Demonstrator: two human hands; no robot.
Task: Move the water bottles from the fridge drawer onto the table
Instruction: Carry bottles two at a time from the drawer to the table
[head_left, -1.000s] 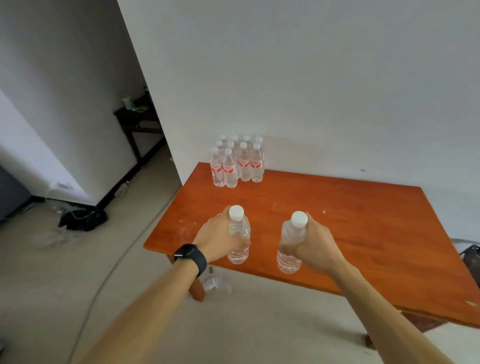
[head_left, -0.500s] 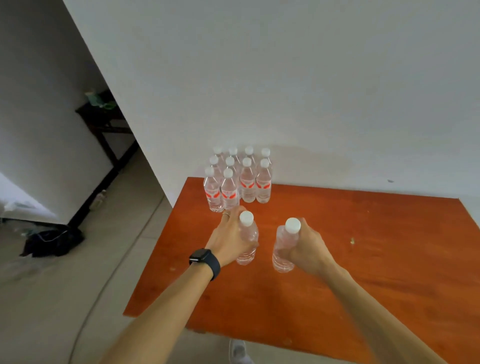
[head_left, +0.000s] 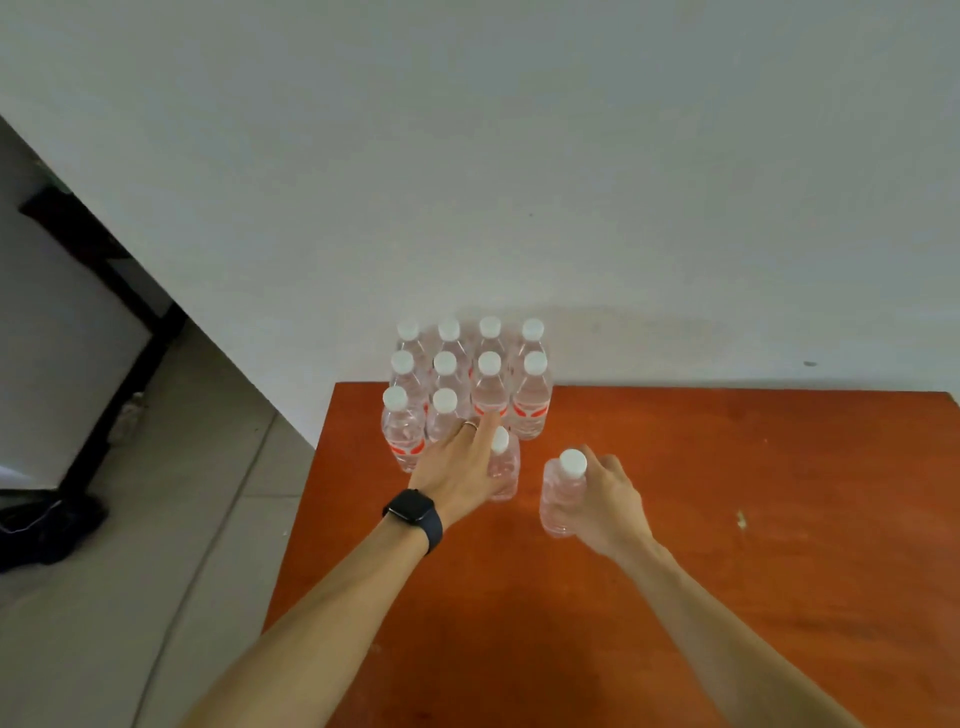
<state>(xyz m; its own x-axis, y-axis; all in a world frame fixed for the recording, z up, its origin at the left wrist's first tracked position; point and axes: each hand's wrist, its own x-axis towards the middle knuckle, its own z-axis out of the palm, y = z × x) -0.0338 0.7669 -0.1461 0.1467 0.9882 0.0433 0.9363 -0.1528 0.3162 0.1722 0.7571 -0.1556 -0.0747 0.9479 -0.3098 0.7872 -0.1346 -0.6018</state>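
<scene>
Two clear water bottles with white caps are held upright over the orange wooden table (head_left: 727, 519). My left hand (head_left: 460, 467), with a black watch on the wrist, grips the left bottle (head_left: 503, 465) right in front of a block of several standing bottles (head_left: 467, 384) at the table's back left corner. My right hand (head_left: 605, 499) grips the right bottle (head_left: 563, 493) a little nearer and to the right. Whether either bottle's base touches the table cannot be told. The fridge drawer is out of view.
A white wall (head_left: 519, 182) rises directly behind the table. The table's left edge (head_left: 306, 499) drops to a tiled floor. A dark bag (head_left: 47, 525) lies on the floor at the left, near a black frame (head_left: 119, 291).
Both hands have carried their bottles forward over the table toward the standing block. The view has closed in on the table's back left corner.
</scene>
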